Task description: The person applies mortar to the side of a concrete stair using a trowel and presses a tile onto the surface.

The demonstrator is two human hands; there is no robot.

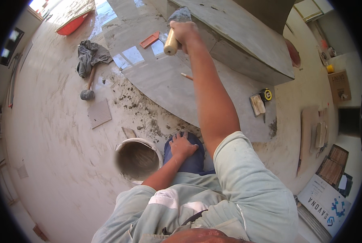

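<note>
In my outstretched right hand [185, 32] is a trowel [171, 45], its pale wooden handle pointing back toward me. The blade, beyond my fingers, looks covered with grey mortar [180, 14] and is at the foot of a tiled step [245, 62]. My left hand [183, 146] lies with fingers spread on my knee, over dark blue trousers [193, 164]. Just left of that knee stands a white bucket [158, 152], its inside smeared with mortar. An orange-red rectangular tool [150, 39] lies on the grey floor tiles [156, 85], left of the trowel.
A rubber mallet [87, 95], a grey rag [90, 56] and a square tile piece [99, 113] lie to the left. Mortar crumbs [136, 101] line the tile edge. A tape measure [266, 94] and a sponge-like block [257, 105] sit right. A red basin [71, 25] is far left.
</note>
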